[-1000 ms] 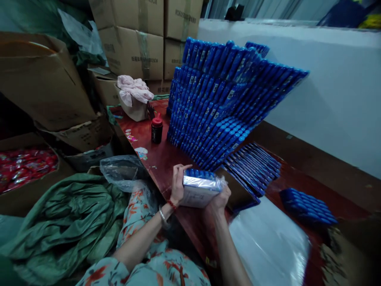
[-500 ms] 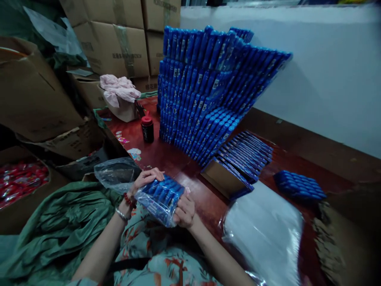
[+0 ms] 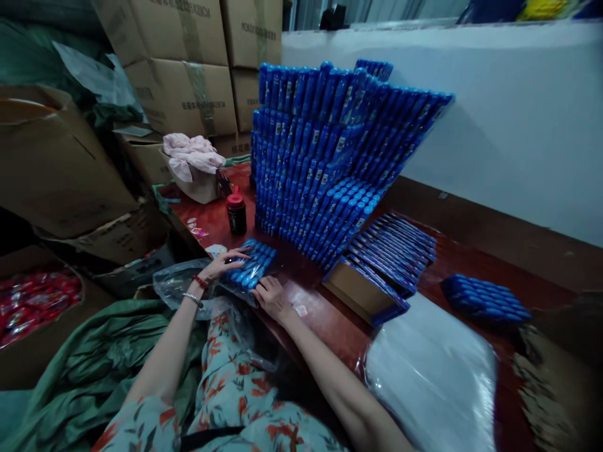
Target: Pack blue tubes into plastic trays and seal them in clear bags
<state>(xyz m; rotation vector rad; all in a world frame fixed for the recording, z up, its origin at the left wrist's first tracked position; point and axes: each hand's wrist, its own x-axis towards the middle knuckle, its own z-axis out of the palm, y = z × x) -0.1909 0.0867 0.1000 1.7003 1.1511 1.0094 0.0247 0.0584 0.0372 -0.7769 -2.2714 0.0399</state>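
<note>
A pack of blue round-topped tubes point(image 3: 257, 262) lies on the near edge of the red table, tops facing up, with clear plastic around its near side. My left hand point(image 3: 225, 263) rests on its left side with fingers stretched out across it. At the near right corner, my right hand point(image 3: 273, 296) has its fingers bent against the pack and grips its edge. Loose clear plastic point(image 3: 181, 282) spreads under my left wrist and over the table edge. What kind of product the tubes are, I cannot make out.
Tall stacks of similar blue packs point(image 3: 301, 150) stand behind. To the right are an open carton of flat blue pieces point(image 3: 358, 289), white plastic bags point(image 3: 433, 364) and another blue pack point(image 3: 485, 298). A red-lidded black bottle point(image 3: 236, 213) stands beyond my hands; cardboard boxes point(image 3: 188, 94) rise behind it.
The wrapped pack has moved from above my lap forward onto the table, its tops turned upward. My left hand's fingers have spread over it; my right hand has shifted to its near corner.
</note>
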